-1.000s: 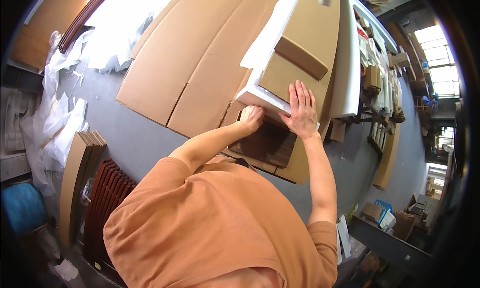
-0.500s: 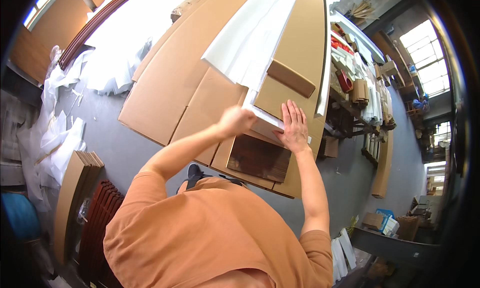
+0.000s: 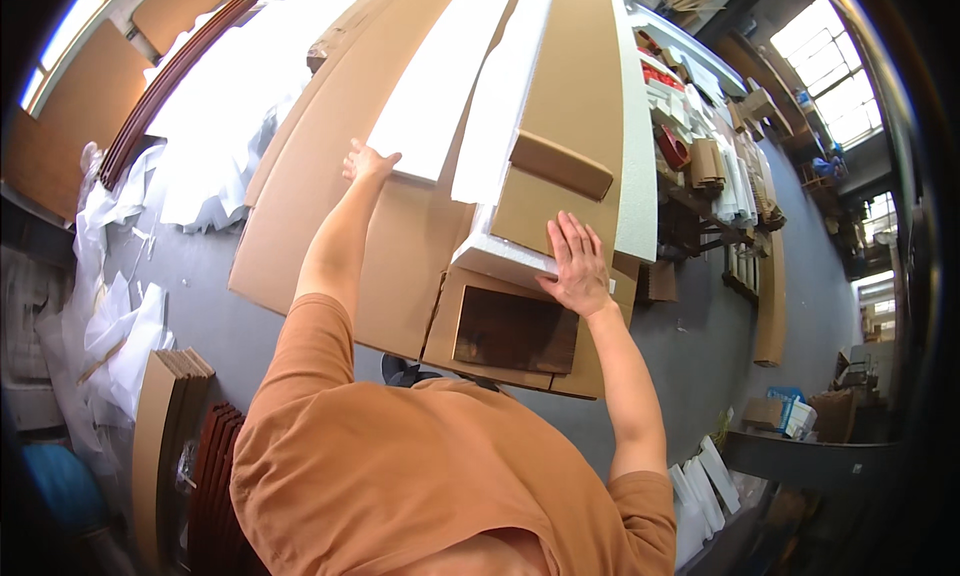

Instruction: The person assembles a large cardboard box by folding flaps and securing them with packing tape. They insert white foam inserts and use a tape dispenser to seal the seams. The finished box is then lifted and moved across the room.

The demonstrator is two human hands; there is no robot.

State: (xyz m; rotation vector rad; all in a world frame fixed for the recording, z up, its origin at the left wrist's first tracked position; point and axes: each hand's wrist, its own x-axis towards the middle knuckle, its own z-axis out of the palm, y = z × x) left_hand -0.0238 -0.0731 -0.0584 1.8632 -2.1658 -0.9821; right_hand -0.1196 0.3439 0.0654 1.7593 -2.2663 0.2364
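My left hand [image 3: 370, 163] reaches out with fingers apart, close to the near left corner of a long white board [image 3: 430, 96]; whether it touches the board I cannot tell. Beside that board lies a white strip of foam [image 3: 500, 116]. With fingers stretched out, my right hand [image 3: 578, 266] rests on the near right corner of a brown cardboard sheet [image 3: 530, 211]. A white foam edge [image 3: 505, 258] shows under this sheet. Across the sheet stands a folded cardboard flap [image 3: 562, 166]. Nearer to me lies a dark brown glossy panel [image 3: 515, 328].
Large cardboard sheets [image 3: 300, 206] cover the work surface. On its right runs another white foam strip [image 3: 637, 156]. Cardboard pieces [image 3: 165, 416] and reddish-brown profiles [image 3: 208, 471] stand at lower left. White wrapping [image 3: 125, 326] lies on the floor; a loaded shelf [image 3: 690, 176] is at right.
My left hand has moved left and away from me, and its closed fingers have spread. The white sheet at the middle now lies as two separate pieces. My right hand stays on the cardboard.
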